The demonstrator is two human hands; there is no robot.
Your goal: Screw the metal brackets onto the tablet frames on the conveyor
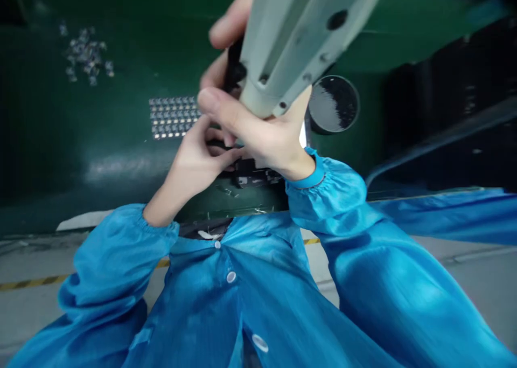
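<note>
My right hand is wrapped around the lower end of a pale grey power tool that slants up to the top edge; its fingers curl around the tool's black collar. My left hand sits just below and to the left, fingers pinching at a small black part on the green bench mat under the tool's tip. The tip and the point of contact are hidden by both hands. Blue coat sleeves cover both arms.
A tidy grid of small shiny metal pieces lies on the mat left of the hands. Loose ones are scattered at the far left. A round black dish stands right of the hands, with dark equipment beyond it.
</note>
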